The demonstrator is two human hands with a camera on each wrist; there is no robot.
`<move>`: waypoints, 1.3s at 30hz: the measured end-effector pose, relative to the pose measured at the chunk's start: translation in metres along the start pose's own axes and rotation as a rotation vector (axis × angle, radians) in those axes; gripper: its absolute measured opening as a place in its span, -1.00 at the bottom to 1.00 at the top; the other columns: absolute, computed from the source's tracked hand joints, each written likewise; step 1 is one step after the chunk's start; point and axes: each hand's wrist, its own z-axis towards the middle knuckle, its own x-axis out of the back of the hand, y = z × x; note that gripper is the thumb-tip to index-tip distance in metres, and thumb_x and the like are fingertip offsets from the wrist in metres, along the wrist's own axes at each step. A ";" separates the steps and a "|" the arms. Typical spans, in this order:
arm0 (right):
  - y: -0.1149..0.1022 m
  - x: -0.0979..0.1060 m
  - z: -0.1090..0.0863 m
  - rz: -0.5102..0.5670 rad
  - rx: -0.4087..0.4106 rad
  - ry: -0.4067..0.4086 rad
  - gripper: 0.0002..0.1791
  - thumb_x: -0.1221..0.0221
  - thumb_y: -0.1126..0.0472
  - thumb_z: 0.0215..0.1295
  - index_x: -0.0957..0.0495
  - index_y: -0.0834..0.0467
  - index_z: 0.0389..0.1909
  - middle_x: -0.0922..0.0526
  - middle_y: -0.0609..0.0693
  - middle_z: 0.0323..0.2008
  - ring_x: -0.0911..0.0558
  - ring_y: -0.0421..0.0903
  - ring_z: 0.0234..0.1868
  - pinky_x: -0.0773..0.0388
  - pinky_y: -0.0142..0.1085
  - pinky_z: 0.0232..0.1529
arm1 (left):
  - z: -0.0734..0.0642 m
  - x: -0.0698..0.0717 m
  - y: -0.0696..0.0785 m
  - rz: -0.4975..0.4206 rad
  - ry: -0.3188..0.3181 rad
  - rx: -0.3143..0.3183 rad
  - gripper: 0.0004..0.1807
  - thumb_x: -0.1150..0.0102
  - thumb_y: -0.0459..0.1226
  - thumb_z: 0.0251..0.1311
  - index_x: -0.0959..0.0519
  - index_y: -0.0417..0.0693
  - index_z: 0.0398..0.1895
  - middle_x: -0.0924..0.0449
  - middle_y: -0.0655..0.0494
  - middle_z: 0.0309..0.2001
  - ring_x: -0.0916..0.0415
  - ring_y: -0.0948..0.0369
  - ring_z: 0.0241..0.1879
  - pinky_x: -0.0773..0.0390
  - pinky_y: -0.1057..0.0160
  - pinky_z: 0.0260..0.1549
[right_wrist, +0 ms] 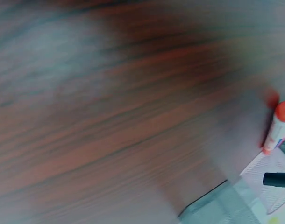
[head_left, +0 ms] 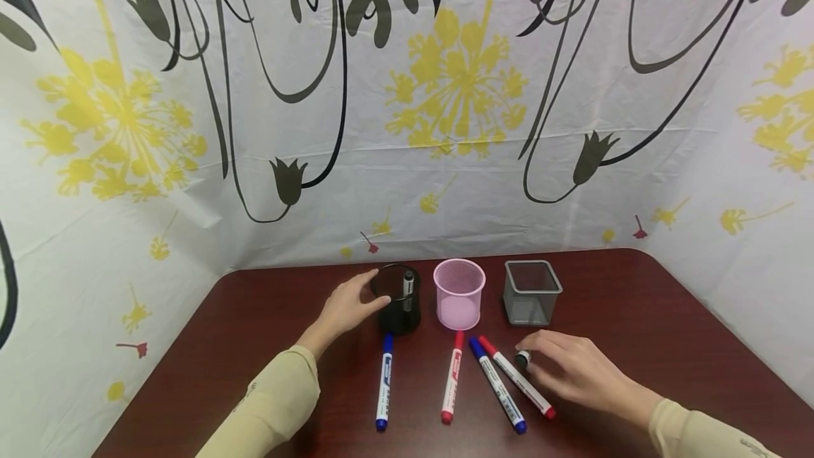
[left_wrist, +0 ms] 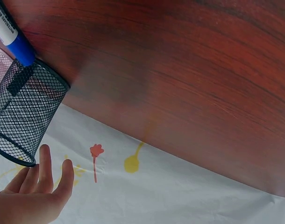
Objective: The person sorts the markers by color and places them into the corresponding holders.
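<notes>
At the left, my left hand [head_left: 350, 306] holds the rim of a black mesh pen cup [head_left: 400, 320], thumb at the front and fingers at the side. A black-capped marker [head_left: 408, 285] stands inside that cup. In the left wrist view, the fingers [left_wrist: 45, 170] meet the cup's rim. My right hand [head_left: 572, 366] grips a black-ended marker [head_left: 522, 359] low over the table, most of it hidden by the hand. Its dark end [right_wrist: 278, 179] shows at the right wrist view's edge. Just left of this hand lie a red marker [head_left: 518, 377] and a blue marker [head_left: 499, 387].
A pink mesh cup [head_left: 459, 306] and a square grey mesh cup [head_left: 531, 302] stand right of the black one. Another blue marker [head_left: 384, 387] and another red marker [head_left: 452, 380] lie in front. Behind the dark wooden table [head_left: 254, 331] hangs a patterned white cloth [head_left: 394, 189].
</notes>
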 end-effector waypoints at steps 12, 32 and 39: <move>-0.014 -0.011 0.020 0.162 -0.095 0.105 -0.70 -0.25 0.26 -0.05 -0.49 0.04 -0.22 -0.52 -0.25 -0.33 -0.51 -0.33 -0.36 -0.41 -0.49 -0.33 | -0.001 0.000 0.000 -0.014 -0.004 -0.004 -0.29 -0.15 0.06 0.02 -0.29 -0.06 0.22 -0.30 -0.02 0.16 -0.25 0.05 0.11 -0.23 0.00 0.01; -0.028 -0.024 0.043 0.249 -0.324 0.102 -0.60 -0.31 0.35 -0.16 -0.48 0.00 -0.23 -0.53 -0.21 -0.33 -0.51 -0.26 -0.39 -0.40 -0.51 -0.38 | 0.000 0.000 -0.001 -0.011 -0.008 0.000 -0.28 -0.13 0.08 0.02 -0.28 -0.06 0.22 -0.30 -0.01 0.16 -0.28 0.06 0.09 -0.25 0.01 0.00; -0.048 -0.017 0.068 0.365 -0.344 0.106 -0.67 -0.27 0.49 -0.17 -0.50 0.16 -0.32 -0.57 -0.08 -0.39 -0.52 -0.25 -0.48 -0.43 -0.50 -0.49 | 0.001 0.000 -0.002 -0.006 -0.018 0.001 -0.27 -0.12 0.09 0.02 -0.27 -0.06 0.23 -0.29 0.00 0.16 -0.25 0.06 0.11 -0.24 0.02 0.01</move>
